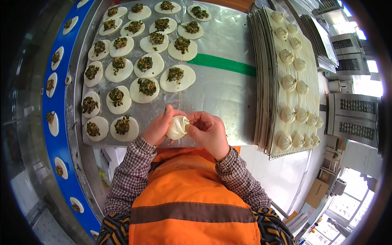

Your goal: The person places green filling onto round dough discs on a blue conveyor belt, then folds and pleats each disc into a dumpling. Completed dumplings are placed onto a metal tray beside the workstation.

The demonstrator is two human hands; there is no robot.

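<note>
Close to the metal table's front edge, my left hand (157,126) cups a half-gathered stuffed bun (177,127) of white dough from its left side. My right hand (209,132) pinches the pleated dough edge on the bun's right side between thumb and fingers. A little dark filling shows at the pinched opening. The bun is held above the table, in front of my orange apron (183,179). Left of and beyond my hands, flat dough rounds (178,83) lie in rows, each topped with a mound of chopped green and orange filling (147,87).
On the right, a stack of trays (263,81) has a top tray carrying several pleated buns (289,83). A blue conveyor belt (61,98) along the left carries more filled rounds. A green strip (222,64) crosses the metal table (220,96). A cardboard box (317,193) stands lower right.
</note>
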